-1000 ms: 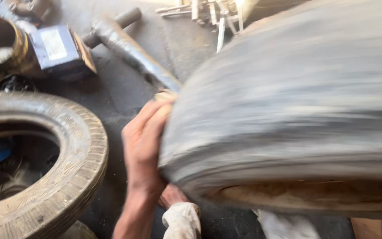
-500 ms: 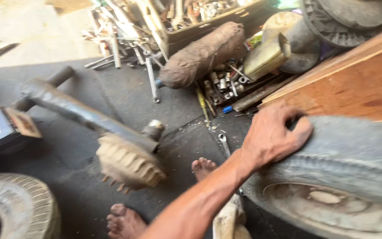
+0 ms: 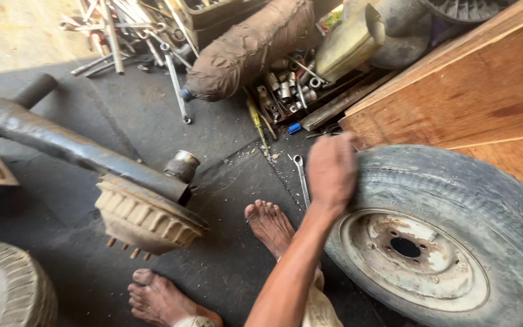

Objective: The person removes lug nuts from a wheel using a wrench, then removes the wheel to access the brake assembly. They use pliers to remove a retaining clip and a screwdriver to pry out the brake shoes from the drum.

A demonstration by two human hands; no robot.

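One hand [image 3: 332, 172] rests on the top edge of a worn wheel [image 3: 437, 242], its back toward the camera and slightly blurred; the forearm comes up from the bottom centre, which suggests the right hand, though that is not certain, and no other hand is in view. The fingers curl over the tread, so whether the grip is pressed tight or merely laid on the rubber cannot be told. The wheel, a tyre on a rusty steel rim, stands tilted on the dark floor [image 3: 225, 139] at the lower right, leaning toward a wooden board [image 3: 473, 97] behind it. Two bare feet [image 3: 269, 224] stand just left of it. A spanner [image 3: 301, 175] lies on the floor just beside the hand. To the left, an axle with a ribbed brake drum [image 3: 143, 215] points toward the feet. Another tyre [image 3: 7, 284] shows at the lower left corner, and a clutter of tools and sockets [image 3: 286, 91] lies at the top.
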